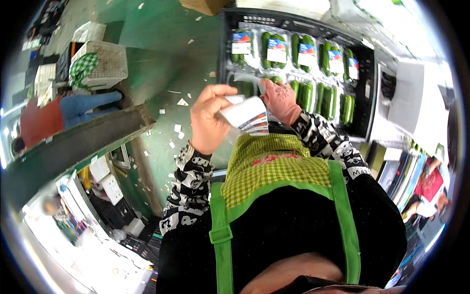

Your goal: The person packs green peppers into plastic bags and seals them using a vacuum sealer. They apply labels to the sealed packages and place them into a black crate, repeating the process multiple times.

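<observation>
My left hand (211, 119) grips a fanned stack of white labels (248, 115) with blue and red printed ends, at the near left corner of a black plastic crate (361, 93). Over the crate's near row, my right hand (281, 101) is bent down onto a clear pack of cucumbers (275, 79). Its fingertips are partly hidden, so whether they pinch anything cannot be told. Cucumber packs in the far row, such as this labelled pack (275, 49), bear colourful labels. To the right in the near row, the clear packs (303, 95) show no label on top.
White crates (106, 66), one with a green checked cloth (83, 70), stand at the left. Paper scraps (177, 128) litter the green floor (165, 55). A long dark beam (84, 143) runs along the left. Another person (44, 121) is beyond it. White boxes (415, 99) stand right of the crate.
</observation>
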Demonstrator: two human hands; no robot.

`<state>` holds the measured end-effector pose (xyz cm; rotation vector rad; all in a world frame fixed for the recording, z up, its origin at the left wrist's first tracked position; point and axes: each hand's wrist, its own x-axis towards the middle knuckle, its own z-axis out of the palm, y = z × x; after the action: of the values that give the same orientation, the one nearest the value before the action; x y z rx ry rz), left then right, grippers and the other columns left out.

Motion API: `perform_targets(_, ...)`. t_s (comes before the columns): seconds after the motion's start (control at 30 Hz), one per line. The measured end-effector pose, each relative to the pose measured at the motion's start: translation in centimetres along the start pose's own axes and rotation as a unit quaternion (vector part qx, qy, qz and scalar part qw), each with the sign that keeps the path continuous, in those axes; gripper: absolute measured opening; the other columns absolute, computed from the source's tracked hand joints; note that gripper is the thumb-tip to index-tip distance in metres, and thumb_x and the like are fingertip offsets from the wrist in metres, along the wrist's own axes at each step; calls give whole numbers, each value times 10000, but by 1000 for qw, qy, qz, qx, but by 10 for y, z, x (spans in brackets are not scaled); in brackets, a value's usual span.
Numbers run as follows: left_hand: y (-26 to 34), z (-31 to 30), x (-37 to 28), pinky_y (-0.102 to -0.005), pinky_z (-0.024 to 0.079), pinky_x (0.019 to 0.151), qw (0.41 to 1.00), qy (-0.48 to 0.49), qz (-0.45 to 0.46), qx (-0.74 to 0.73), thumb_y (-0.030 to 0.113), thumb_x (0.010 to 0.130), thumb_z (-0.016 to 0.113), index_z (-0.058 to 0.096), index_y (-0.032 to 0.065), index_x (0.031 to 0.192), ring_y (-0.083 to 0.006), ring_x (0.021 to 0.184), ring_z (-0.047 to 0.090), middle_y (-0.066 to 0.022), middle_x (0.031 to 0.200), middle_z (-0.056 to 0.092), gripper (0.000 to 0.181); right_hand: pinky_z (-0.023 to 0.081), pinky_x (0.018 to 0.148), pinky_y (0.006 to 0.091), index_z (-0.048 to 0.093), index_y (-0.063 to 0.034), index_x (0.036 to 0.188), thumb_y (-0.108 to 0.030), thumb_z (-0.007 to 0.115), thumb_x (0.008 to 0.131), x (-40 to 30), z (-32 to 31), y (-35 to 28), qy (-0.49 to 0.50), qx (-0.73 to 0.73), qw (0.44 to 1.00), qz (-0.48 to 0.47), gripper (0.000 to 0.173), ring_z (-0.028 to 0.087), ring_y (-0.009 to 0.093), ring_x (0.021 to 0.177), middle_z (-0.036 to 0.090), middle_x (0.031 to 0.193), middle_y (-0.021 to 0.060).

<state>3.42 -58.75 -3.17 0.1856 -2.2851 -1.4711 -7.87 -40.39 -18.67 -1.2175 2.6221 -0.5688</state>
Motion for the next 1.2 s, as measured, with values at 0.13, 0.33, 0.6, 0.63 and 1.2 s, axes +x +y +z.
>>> perform_targets(0.13, 12, 31, 18, -263, 506, 735, 995, -15, -30, -90, -88, 751, 701, 689, -1, 957, -157, 855, 644, -85, 944, 669, 224, 504, 715, 416, 553, -45, 1132, -125, 627, 876, -80, -77, -4, -1, 257, 961, 103, 278, 641, 324, 801, 645, 847, 135)
perform_targets(0.33, 5, 55, 23, -263, 513, 684, 972, -157, 10, -176, -24, 772, 739, 681, 12, 871, -134, 757, 659, -60, 823, 687, 121, 494, 628, 348, 556, -25, 1140, -202, 809, 756, -135, -89, 24, 93, 173, 957, 212, 492, 588, 220, 659, 596, 822, 93)
perform_targets(0.6, 22, 64, 17, -290, 521, 716, 961, -206, 69, -170, -5, 736, 784, 636, 20, 850, -195, 796, 680, -90, 856, 690, 189, 548, 745, 376, 601, -20, 1040, -341, 634, 870, -20, -20, 2, -249, -26, 949, 193, 364, 702, 274, 855, 705, 892, 121)
perform_targets(0.63, 20, 66, 19, -283, 522, 750, 962, -195, 85, -169, -32, 756, 751, 631, 10, 875, -187, 835, 677, -105, 905, 692, 174, 547, 738, 373, 610, -29, 1019, -313, 625, 869, -28, -18, 5, -212, 0, 961, 180, 322, 703, 271, 865, 706, 894, 123)
perform_targets(1.2, -14, 72, 14, -227, 526, 708, 948, -178, -133, -230, -22, 837, 693, 702, -9, 895, -63, 764, 651, -46, 825, 720, 60, 542, 759, 436, 656, -17, 959, -229, 714, 821, -317, -108, 45, -280, -29, 869, 407, 260, 688, 327, 873, 692, 891, 166)
